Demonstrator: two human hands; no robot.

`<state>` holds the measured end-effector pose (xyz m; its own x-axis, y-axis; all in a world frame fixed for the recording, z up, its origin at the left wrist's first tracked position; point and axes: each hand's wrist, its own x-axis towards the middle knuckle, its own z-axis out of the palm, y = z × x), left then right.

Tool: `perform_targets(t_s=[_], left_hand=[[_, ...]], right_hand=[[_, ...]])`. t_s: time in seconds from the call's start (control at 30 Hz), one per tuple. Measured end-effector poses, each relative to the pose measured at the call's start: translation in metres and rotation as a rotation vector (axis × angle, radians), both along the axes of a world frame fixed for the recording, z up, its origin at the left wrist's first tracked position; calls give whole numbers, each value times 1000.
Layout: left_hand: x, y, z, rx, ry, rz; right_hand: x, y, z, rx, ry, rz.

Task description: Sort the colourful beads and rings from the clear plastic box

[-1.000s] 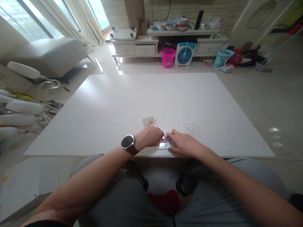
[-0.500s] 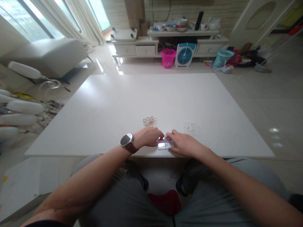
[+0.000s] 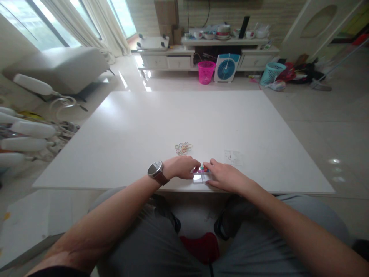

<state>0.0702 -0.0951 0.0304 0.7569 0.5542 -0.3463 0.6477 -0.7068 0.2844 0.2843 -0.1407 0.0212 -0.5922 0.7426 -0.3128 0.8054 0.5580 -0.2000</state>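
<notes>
Small clear box (image 3: 198, 179) with colourful bits (image 3: 205, 168) inside, flat near front edge of white counter (image 3: 144, 123). At its left end, left hand (image 3: 183, 167), fingers curled in, can't tell what's pinched. At its right end, right hand (image 3: 223, 176), thumb and fingers parted, touching box, can't tell how firmly. Beyond, loose pile of thin rings (image 3: 183, 148) left, clear packet (image 3: 233, 157) right

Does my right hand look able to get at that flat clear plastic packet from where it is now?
Probably yes: the bare right hand is just nearer me than the packet, with nothing visible between.
</notes>
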Motion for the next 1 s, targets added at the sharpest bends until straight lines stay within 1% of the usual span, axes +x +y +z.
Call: perform_targets(t_s=[0.3,0.4,0.47,0.57,0.63,0.73,0.83,1.0], left_hand=[[0,7,-4,-126,-54,14],[-3,13,1,-154,-79,25],[-10,20,7,-148,-106,41],[-26,35,10,-27,-161,99],[-38,45,6,64,-151,161],[-48,54,-5,71,-103,179],[-48,53,-12,40,-63,174],[-41,48,-12,79,-6,191]], right_hand=[[1,1,-1,-16,5,-6],[1,1,0,-25,7,-13],[1,1,1,-28,15,-16],[1,0,1,-26,23,-17],[1,1,1,-27,16,-18],[1,1,-1,-23,9,-14],[1,1,-1,-14,8,-12],[-1,1,1,-15,6,-7]])
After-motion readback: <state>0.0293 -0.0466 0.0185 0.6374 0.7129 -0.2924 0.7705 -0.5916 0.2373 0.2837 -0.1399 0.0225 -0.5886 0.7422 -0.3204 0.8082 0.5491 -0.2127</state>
